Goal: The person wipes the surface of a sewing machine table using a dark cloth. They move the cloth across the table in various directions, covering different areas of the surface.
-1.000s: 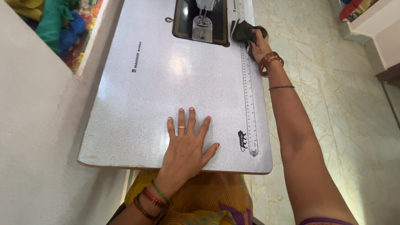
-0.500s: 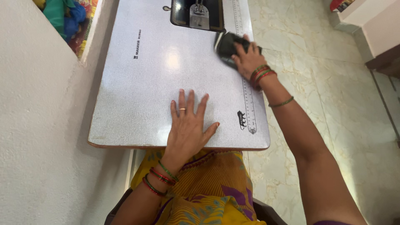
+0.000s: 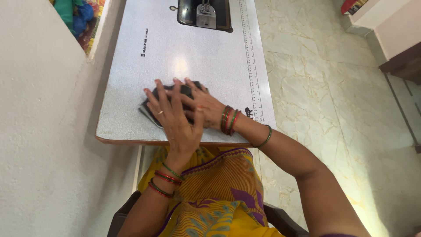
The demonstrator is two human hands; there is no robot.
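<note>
A dark folded cloth (image 3: 151, 106) lies flat on the grey speckled sewing table (image 3: 193, 52) near its front edge. My left hand (image 3: 175, 120) rests on the cloth with fingers spread, pointing away from me. My right hand (image 3: 202, 102) lies across it from the right, fingers flat on the cloth and partly over my left hand. Both wrists wear red and green bangles. Most of the cloth is hidden under the hands.
A black recessed opening (image 3: 204, 15) with a metal part sits at the table's far end. A printed ruler strip (image 3: 251, 61) runs along the right edge. A white wall is at left, marble floor (image 3: 333, 109) at right, colourful fabrics (image 3: 79, 19) top left.
My right hand has dragged the dark cloth from the far right of the table to the near middle. My left hand now lies on the cloth instead of the bare tabletop.
</note>
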